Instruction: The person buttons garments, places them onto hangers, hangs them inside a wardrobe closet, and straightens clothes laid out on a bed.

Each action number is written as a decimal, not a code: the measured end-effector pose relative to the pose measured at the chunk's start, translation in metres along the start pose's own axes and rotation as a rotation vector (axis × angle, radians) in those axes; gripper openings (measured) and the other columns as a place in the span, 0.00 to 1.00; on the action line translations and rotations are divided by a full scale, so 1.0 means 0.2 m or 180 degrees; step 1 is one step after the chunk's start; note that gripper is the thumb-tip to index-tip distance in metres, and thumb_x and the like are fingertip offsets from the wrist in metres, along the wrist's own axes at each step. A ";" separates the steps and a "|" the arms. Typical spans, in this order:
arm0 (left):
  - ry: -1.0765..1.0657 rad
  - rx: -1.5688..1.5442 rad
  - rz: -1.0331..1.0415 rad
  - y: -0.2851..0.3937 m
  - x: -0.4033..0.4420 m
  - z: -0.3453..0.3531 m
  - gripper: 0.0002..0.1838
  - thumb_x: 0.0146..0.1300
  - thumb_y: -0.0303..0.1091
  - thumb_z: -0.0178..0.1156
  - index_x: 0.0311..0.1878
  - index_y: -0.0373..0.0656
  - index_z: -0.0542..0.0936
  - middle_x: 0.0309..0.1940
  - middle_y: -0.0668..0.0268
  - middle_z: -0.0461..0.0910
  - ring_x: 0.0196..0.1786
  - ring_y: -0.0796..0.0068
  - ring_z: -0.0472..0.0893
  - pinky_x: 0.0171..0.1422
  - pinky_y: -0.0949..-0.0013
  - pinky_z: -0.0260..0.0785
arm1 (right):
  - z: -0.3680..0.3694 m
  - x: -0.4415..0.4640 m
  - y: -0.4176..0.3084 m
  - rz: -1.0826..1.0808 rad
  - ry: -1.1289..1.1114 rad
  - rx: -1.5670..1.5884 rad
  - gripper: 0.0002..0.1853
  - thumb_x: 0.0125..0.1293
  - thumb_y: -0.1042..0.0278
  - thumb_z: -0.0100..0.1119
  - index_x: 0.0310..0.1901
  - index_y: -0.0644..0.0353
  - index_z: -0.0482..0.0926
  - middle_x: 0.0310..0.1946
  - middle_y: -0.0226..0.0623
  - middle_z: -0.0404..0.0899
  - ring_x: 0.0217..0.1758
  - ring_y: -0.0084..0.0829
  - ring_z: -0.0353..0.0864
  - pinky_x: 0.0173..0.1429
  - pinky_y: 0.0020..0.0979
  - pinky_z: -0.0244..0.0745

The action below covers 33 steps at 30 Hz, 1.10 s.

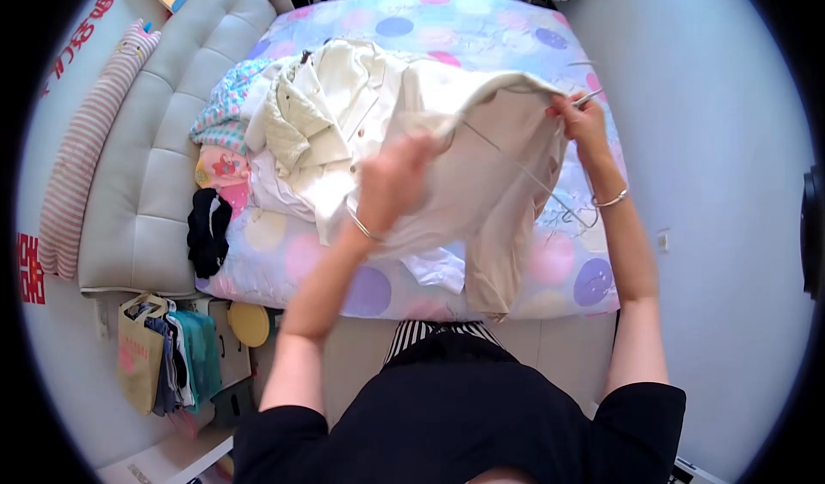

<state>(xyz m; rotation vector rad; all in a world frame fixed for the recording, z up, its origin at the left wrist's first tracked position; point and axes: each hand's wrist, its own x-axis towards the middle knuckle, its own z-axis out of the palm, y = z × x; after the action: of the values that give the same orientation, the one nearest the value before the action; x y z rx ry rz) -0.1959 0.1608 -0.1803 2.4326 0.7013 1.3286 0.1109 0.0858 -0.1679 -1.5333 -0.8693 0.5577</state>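
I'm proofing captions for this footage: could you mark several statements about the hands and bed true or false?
1. The right hand grips a pale garment. True.
2. Both wrists are bare. False: each wears a bangle.
3. A black cloth lies on the bedspread near the headboard. True.
4. The bedspread is plain white. False: it has coloured dots.
5. Nothing striped is near the wall. False: a long striped cushion is there, beyond the headboard.
6. The left hand looks blurred. True.
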 end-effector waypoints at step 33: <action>-0.0936 0.0385 0.1495 0.90 0.25 -0.12 0.07 0.58 0.35 0.57 0.37 0.45 0.78 0.31 0.66 0.79 0.33 0.66 0.80 0.32 0.64 0.72 | -0.34 -0.86 -0.68 -0.1953 0.0549 -0.0350 0.08 0.61 0.75 0.61 0.29 0.60 0.71 0.23 0.19 0.71 0.26 0.08 0.65 0.29 0.13 0.59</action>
<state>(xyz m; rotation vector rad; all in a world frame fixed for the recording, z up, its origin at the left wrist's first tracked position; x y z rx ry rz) -0.1425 0.0358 -0.0499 2.9283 0.1400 1.0515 0.0319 -0.0935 -0.0466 -1.2946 -1.1803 -0.0676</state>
